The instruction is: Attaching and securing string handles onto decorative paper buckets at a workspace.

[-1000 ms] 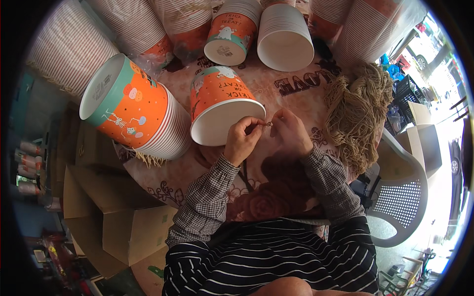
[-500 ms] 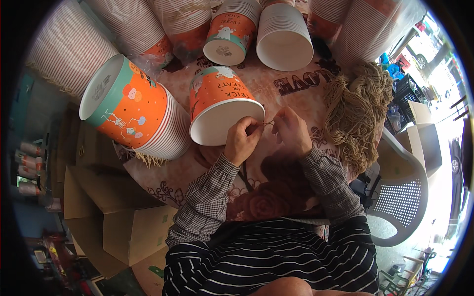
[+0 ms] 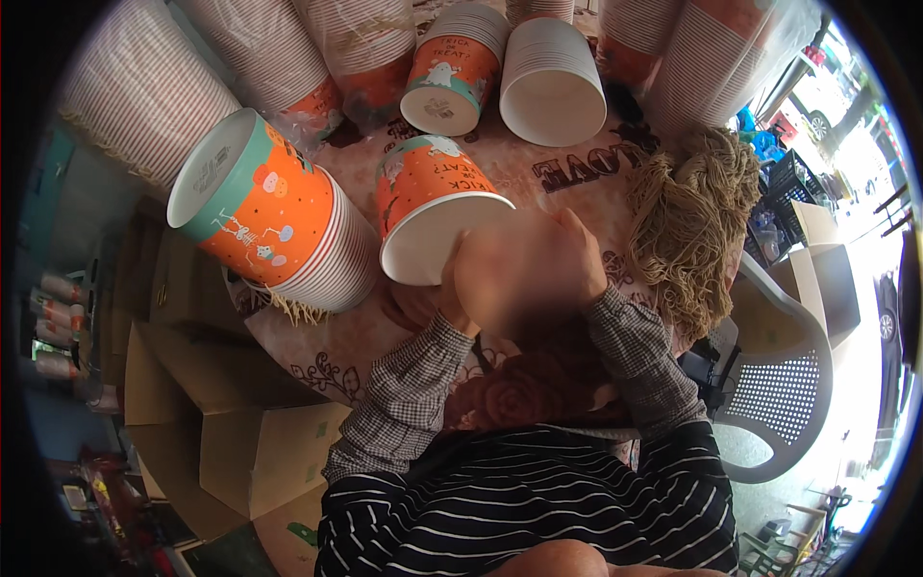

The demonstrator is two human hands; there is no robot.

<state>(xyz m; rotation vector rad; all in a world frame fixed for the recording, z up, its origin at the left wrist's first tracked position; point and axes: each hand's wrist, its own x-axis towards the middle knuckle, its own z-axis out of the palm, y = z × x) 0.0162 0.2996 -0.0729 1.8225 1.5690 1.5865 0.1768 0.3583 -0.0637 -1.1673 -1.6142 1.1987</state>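
Note:
An orange and teal paper bucket with a white inside lies on its side, its mouth toward me. My left hand is at the lower right of that mouth, overlapping its rim. Close beside it on the right is my right hand. A blurred patch covers the fingers of both hands, so neither their grip nor any cord between them can be made out. To the left leans a nested stack of the same buckets. A heap of tan cord lies right of my right hand.
Further bucket stacks, some in clear plastic, line the far side, with a white-mouthed one in the middle. A flowered cloth covers the round table. An open cardboard box is at lower left, a perforated chair at right.
Half a second ago both hands pinched a thin cord beside the bucket's rim; now blur hides the fingers. The hands appear closer together. The whole view has shifted slightly.

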